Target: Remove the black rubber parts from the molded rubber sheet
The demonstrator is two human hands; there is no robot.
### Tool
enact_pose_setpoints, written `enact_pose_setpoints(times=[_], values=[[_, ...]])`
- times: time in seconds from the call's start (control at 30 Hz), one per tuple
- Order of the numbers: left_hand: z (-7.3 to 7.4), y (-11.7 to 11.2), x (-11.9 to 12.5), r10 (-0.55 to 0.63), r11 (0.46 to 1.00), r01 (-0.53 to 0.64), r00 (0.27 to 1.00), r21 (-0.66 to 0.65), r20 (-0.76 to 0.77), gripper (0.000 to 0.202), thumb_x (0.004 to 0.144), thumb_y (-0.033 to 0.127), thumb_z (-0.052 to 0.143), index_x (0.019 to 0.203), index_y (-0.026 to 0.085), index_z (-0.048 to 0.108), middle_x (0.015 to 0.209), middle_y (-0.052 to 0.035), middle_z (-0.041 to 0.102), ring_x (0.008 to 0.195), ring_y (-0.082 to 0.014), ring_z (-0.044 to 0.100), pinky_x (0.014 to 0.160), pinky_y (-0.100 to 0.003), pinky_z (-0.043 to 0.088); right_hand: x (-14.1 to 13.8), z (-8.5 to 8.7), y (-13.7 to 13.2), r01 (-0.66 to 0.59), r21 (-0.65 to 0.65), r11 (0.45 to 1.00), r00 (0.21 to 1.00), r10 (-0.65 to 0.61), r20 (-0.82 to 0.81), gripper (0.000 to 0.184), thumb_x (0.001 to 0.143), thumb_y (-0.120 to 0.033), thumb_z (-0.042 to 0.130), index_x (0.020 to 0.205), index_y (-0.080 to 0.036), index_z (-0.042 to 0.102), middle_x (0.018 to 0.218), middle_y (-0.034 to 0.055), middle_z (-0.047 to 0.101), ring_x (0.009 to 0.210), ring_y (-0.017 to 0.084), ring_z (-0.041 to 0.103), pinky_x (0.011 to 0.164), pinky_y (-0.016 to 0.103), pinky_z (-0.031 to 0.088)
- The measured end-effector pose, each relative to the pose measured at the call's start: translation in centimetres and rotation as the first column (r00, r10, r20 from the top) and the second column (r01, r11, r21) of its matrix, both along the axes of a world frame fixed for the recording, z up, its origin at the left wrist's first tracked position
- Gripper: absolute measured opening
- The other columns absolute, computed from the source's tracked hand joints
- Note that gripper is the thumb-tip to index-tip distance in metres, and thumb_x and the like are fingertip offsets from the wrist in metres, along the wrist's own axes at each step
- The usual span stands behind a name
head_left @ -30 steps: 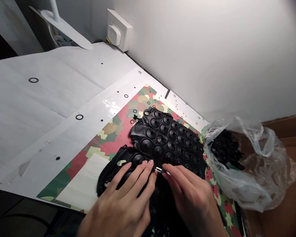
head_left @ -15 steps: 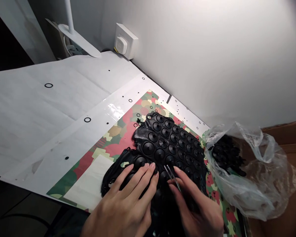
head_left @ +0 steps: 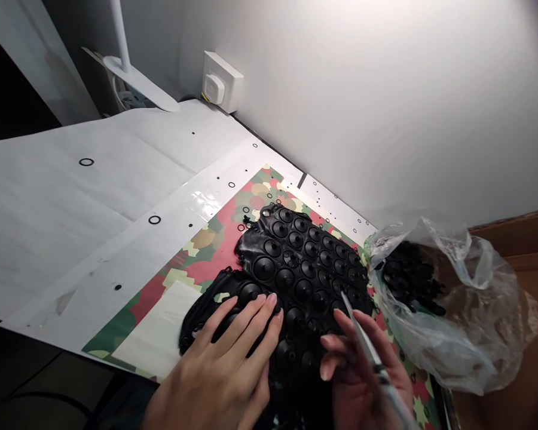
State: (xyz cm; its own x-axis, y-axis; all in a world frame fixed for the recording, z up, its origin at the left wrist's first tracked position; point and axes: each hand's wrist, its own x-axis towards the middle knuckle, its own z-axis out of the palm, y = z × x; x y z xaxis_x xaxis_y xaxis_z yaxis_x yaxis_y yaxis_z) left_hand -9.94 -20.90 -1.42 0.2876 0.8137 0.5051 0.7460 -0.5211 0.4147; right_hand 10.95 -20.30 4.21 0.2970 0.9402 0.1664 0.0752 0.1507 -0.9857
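A black rubbery sheet, moulded with rows of round, cone-topped discs, lies in front of me. My left hand rests on its near left part, fingers stretched out and palm down. Over the right side of the sheet, my right hand grips metal tweezers, whose tips point forward above the discs. Whether the tips touch a disc I cannot tell. Beneath the sheet is a mat patterned in red, green and cream.
To the right, a crumpled clear plastic bag holds a heap of black pieces. A cardboard box stands behind it. Small black rings lie about the white table covering. A lamp base and wall socket are farther back.
My right hand has turned and shifted right, and the tweezers now tilt up over the sheet's right side. My left hand keeps its place on the sheet. The whole view has shifted slightly.
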Motion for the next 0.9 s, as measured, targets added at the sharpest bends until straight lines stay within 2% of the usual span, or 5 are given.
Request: enact_pose_setpoints(times=[0.1,0.23,0.4,0.6,0.9], values=[[-0.2,0.0,0.0,-0.01,1.0,0.01,1.0,0.004,0.004,0.049,0.113,0.037,0.058,0.158,0.021,0.069,0.168,-0.0006,0.065,0.156,-0.0176,0.055,0.146,-0.035,0.01,-0.4,-0.1,-0.2,-0.022,-0.02,1.0,1.0,0.022,0.008,0.02,0.098,-0.035,0.091,0.113,-0.022,0.087,0.088,0.0118,0.09,0.057,0.026,0.083,0.044,0.028,0.065],[-0.3,-0.1,0.1,-0.004,1.0,0.004,1.0,-0.026,0.011,0.048,0.113,0.035,0.058,0.158,0.021,0.069,0.166,-0.0002,0.066,0.156,-0.0164,0.055,0.145,-0.034,0.012,-2.0,-0.8,-0.7,-0.072,-0.086,0.994,0.978,0.087,0.188,0.024,0.107,-0.041,0.079,0.094,-0.021,0.085,0.073,0.005,0.084,0.052,0.019,0.077,0.05,0.024,0.064],[-0.2,-0.1,0.1,-0.002,1.0,0.002,1.0,-0.004,0.012,0.047,0.114,0.034,0.056,0.156,0.019,0.069,0.165,-0.0007,0.068,0.155,-0.017,0.055,0.145,-0.035,0.012,-3.0,-1.5,-1.0,0.075,-0.082,0.994,0.861,-0.023,0.507,0.025,0.109,-0.047,0.077,0.119,-0.026,0.084,0.09,0.003,0.088,0.072,0.019,0.086,0.069,0.021,0.069],[-0.1,-0.1,-0.1,-0.027,1.0,0.027,0.999,-0.011,-0.035,0.047,0.113,0.032,0.053,0.152,0.016,0.072,0.167,-0.0056,0.066,0.154,-0.0186,0.056,0.146,-0.037,0.012,-2.2,-0.9,1.0,-0.34,0.1,0.935,0.702,0.182,0.688,0.016,0.114,-0.036,0.07,0.122,-0.028,0.082,0.099,0.003,0.089,0.082,0.018,0.087,0.077,0.023,0.071],[-0.1,-0.1,-0.1,-0.011,1.0,0.01,0.998,-0.011,-0.062,0.043,0.111,0.031,0.054,0.148,0.019,0.075,0.168,-0.0019,0.065,0.155,-0.0183,0.055,0.147,-0.041,0.008,-2.1,-1.1,0.3,-0.293,0.067,0.954,0.65,0.147,0.745,0.025,0.116,-0.039,0.062,0.121,-0.029,0.084,0.102,0.0072,0.088,0.086,0.025,0.086,0.076,0.032,0.073]])
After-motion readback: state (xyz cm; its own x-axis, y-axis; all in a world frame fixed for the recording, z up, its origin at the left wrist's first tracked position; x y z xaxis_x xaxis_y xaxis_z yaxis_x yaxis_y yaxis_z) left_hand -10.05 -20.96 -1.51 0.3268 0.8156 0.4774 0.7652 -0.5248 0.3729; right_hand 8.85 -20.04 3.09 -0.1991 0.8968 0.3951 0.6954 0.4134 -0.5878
